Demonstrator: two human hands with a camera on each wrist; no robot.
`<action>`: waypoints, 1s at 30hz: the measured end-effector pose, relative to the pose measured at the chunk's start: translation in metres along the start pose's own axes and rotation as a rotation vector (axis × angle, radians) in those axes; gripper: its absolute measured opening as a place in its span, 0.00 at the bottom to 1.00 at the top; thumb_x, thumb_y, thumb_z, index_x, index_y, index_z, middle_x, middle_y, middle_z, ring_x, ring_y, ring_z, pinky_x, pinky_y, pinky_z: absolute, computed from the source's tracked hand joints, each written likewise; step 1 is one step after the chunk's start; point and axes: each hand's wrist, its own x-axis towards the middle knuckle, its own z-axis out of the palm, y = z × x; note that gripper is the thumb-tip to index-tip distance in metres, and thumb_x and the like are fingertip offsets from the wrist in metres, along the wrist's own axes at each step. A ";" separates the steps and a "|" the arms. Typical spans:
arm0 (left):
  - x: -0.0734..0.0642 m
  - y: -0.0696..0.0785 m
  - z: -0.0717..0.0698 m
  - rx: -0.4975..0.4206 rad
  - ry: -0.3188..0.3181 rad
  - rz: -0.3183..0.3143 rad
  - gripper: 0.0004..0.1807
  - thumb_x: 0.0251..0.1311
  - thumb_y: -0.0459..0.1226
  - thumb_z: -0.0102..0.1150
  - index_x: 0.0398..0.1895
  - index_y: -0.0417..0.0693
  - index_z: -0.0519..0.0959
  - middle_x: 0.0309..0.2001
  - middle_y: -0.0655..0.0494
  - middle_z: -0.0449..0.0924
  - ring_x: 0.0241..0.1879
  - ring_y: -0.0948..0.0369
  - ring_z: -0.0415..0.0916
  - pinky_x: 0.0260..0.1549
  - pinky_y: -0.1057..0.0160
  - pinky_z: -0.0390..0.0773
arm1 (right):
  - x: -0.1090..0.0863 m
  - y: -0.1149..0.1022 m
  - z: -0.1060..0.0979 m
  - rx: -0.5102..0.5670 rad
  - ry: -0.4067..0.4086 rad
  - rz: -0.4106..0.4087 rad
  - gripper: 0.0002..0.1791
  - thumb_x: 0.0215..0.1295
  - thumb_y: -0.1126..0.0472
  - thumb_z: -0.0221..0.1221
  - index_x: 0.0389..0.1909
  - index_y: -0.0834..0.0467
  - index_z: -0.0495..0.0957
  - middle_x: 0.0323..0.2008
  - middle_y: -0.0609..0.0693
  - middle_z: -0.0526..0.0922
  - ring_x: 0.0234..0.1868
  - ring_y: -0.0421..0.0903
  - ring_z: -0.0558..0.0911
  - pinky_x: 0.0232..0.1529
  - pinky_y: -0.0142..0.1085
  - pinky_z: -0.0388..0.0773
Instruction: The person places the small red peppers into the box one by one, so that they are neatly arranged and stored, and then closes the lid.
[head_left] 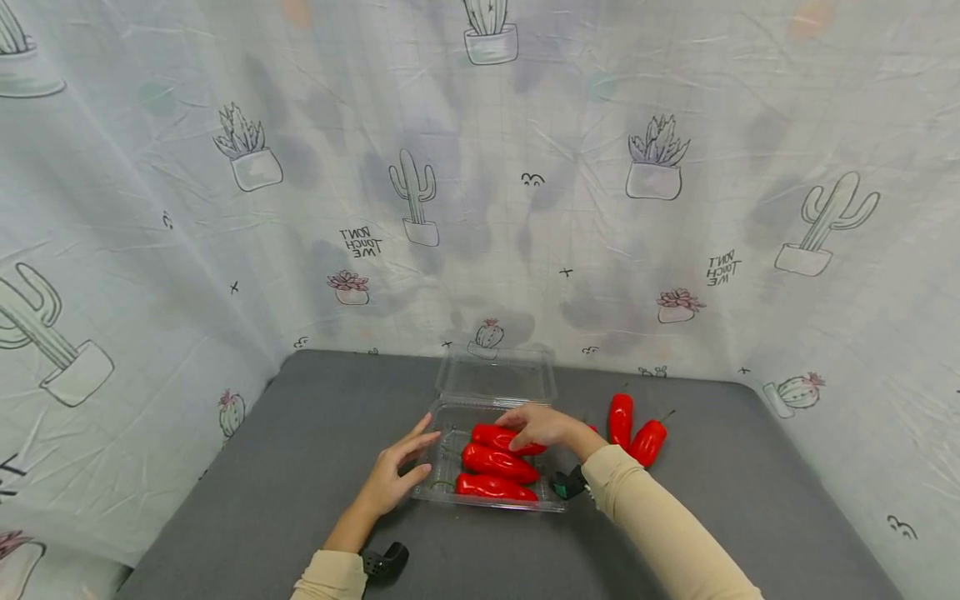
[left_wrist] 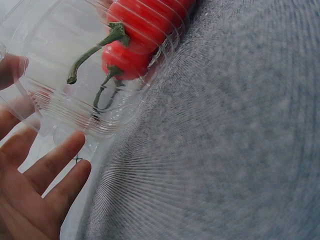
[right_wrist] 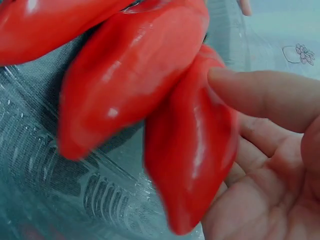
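Note:
A clear plastic clamshell box (head_left: 551, 502) lies with its lid (head_left: 495, 375) folded back on the grey table. Three red peppers lie side by side in it: a near pepper (head_left: 495, 487), a middle pepper (head_left: 500, 463) and a far pepper (head_left: 491, 435). My right hand (head_left: 542, 423) grips the far pepper, thumb (right_wrist: 260, 95) on one side and fingers behind it. At the box's left side, my left hand (head_left: 390, 473) has its fingers spread and rests against the wall. Green stems (left_wrist: 95, 52) point toward the left hand.
Right of the box, beyond the right forearm, lie two more red peppers, one upright in view (head_left: 620, 419) and one slanted (head_left: 648, 442). A bit of red shows behind the right wrist. A cactus-print curtain (head_left: 480, 208) rises behind the grey table (head_left: 300, 467).

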 end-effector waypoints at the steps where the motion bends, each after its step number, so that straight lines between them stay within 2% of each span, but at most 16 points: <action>1: 0.000 0.000 0.000 0.001 -0.001 -0.001 0.23 0.52 0.19 0.56 0.55 0.24 0.72 0.64 0.22 0.59 0.53 0.36 0.72 0.44 0.44 0.79 | 0.001 0.000 0.001 -0.004 -0.001 0.000 0.25 0.57 0.69 0.60 0.58 0.63 0.74 0.59 0.57 0.76 0.60 0.55 0.74 0.60 0.48 0.72; 9: 0.001 0.000 0.000 0.010 -0.003 -0.006 0.23 0.53 0.20 0.56 0.55 0.23 0.72 0.64 0.23 0.59 0.52 0.37 0.74 0.45 0.49 0.80 | 0.004 -0.003 0.007 0.015 0.014 0.010 0.26 0.56 0.70 0.60 0.59 0.62 0.74 0.59 0.57 0.76 0.60 0.55 0.74 0.60 0.49 0.71; 15: 0.000 0.001 0.000 0.016 0.005 0.010 0.23 0.51 0.19 0.56 0.54 0.23 0.72 0.63 0.21 0.59 0.52 0.37 0.74 0.46 0.52 0.81 | 0.002 -0.005 0.008 0.043 0.024 -0.013 0.28 0.58 0.70 0.60 0.61 0.65 0.71 0.61 0.59 0.74 0.64 0.57 0.71 0.62 0.50 0.69; 19: 0.000 0.001 0.000 0.026 0.012 0.019 0.23 0.50 0.19 0.57 0.54 0.24 0.72 0.62 0.21 0.60 0.53 0.37 0.74 0.46 0.51 0.80 | 0.000 -0.007 0.006 0.048 0.029 -0.033 0.28 0.60 0.69 0.59 0.63 0.65 0.68 0.63 0.60 0.71 0.66 0.57 0.68 0.64 0.50 0.67; 23: 0.000 0.001 0.000 0.029 0.008 0.015 0.23 0.51 0.19 0.57 0.54 0.24 0.72 0.62 0.21 0.60 0.53 0.37 0.74 0.45 0.49 0.80 | -0.003 -0.008 0.002 0.027 0.041 -0.059 0.28 0.61 0.67 0.59 0.63 0.65 0.68 0.63 0.60 0.71 0.65 0.57 0.70 0.62 0.50 0.69; 30: 0.000 0.001 0.000 0.030 0.017 0.030 0.23 0.50 0.19 0.57 0.53 0.24 0.73 0.62 0.21 0.61 0.53 0.38 0.74 0.45 0.48 0.80 | -0.010 -0.008 -0.004 0.060 0.032 -0.087 0.28 0.63 0.66 0.58 0.64 0.68 0.66 0.64 0.62 0.69 0.65 0.59 0.70 0.61 0.50 0.70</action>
